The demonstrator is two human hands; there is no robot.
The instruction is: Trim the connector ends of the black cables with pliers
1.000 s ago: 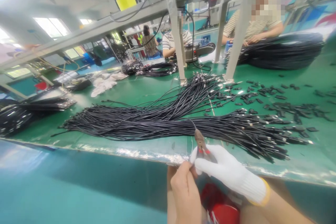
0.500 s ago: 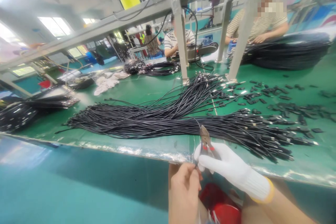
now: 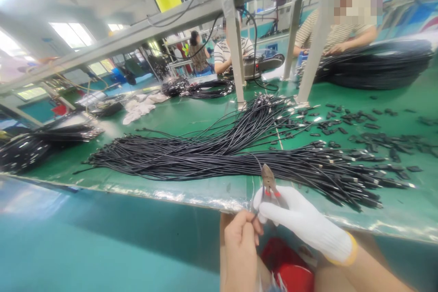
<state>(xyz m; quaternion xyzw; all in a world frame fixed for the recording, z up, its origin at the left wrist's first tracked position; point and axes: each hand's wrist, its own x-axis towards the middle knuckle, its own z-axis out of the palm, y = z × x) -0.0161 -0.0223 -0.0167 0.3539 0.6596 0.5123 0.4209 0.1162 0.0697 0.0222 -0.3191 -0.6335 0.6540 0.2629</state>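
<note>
My right hand (image 3: 303,222), in a white glove, is closed around small pliers (image 3: 268,182) with red handles, their jaws pointing up over the table's front edge. My bare left hand (image 3: 241,244) sits just below and left of it, fingers pinched on a thin black cable (image 3: 257,191) that runs up past the pliers to the pile. A long bundle of black cables (image 3: 212,157) lies across the green table (image 3: 191,118) right behind both hands.
Small black parts (image 3: 362,132) are scattered on the table at right. More cable heaps (image 3: 372,66) lie at the far right and left (image 3: 37,143). White gloves (image 3: 140,106) lie at the back. Grey frame posts (image 3: 232,32) stand mid-table. People sit across. A red thing (image 3: 287,267) is below my hands.
Both hands and the pliers shifted slightly right and up in view a second ago; over the last half second they stay almost still.
</note>
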